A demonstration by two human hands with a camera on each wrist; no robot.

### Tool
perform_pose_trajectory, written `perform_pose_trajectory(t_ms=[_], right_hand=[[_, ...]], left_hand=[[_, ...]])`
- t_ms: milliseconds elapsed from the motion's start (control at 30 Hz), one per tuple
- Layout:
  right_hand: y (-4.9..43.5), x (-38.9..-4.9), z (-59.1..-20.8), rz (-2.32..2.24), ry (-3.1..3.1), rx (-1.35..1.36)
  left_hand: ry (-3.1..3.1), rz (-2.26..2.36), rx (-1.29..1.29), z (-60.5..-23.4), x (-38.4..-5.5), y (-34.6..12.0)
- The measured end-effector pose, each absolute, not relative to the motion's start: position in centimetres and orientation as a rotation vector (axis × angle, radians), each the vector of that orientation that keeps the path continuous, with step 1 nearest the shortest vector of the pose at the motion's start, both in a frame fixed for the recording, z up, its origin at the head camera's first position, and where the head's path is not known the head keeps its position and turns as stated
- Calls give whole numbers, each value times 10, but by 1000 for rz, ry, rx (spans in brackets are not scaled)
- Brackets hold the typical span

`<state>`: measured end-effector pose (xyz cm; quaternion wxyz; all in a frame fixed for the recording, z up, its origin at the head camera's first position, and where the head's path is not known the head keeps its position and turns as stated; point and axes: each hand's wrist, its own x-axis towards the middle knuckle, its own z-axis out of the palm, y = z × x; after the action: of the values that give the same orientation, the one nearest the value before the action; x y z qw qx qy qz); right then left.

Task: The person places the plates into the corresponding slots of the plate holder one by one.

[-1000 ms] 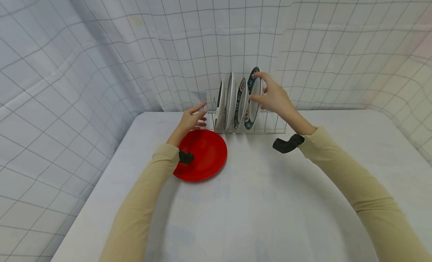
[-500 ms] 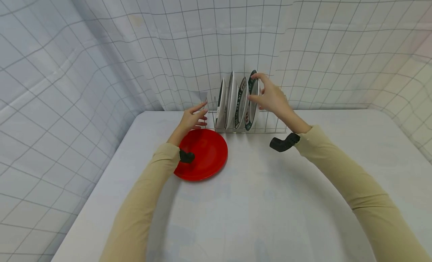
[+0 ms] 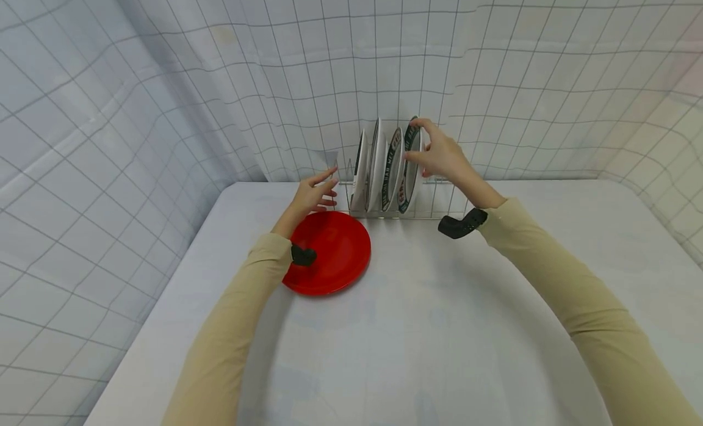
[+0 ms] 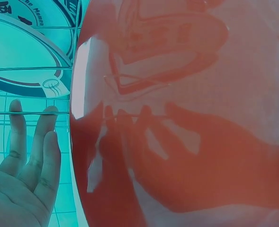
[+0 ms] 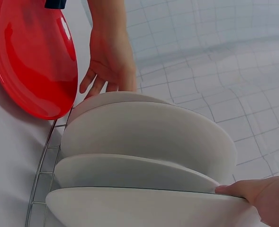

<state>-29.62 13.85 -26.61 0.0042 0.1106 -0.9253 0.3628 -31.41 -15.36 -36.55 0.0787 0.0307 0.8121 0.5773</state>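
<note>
My right hand pinches the upper rim of the rightmost plate, white with a dark green lettered border. This plate stands on edge in a wire dish rack. In the right wrist view, the thumb of the right hand lies along the rim of the held plate. My left hand is at the rack's left end. Its fingers are extended at a rack wire in the left wrist view. Just in front of the rack, a red plate lies flat, partly hidden by the left wrist.
Several more plates stand upright in the rack, left of the held one. A grid-patterned cloth hangs close behind the rack and along both sides. Everything rests on a white table.
The right hand has lowered the held plate slightly and its rim has shifted a little to the left, toward the other plates. The left hand and the red plate have stayed in place.
</note>
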Motion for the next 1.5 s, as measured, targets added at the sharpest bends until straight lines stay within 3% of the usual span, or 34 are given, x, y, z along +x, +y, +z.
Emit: perform_pose_trajectory(t_ms=[833, 1500], right_hand=[[145, -297, -270, 1272, -2925, 445], [144, -251, -298, 1343, -2488, 431]], left_hand=[[2436, 1727, 116, -365, -313, -155], [2366, 1741, 106, -341, -293, -148]])
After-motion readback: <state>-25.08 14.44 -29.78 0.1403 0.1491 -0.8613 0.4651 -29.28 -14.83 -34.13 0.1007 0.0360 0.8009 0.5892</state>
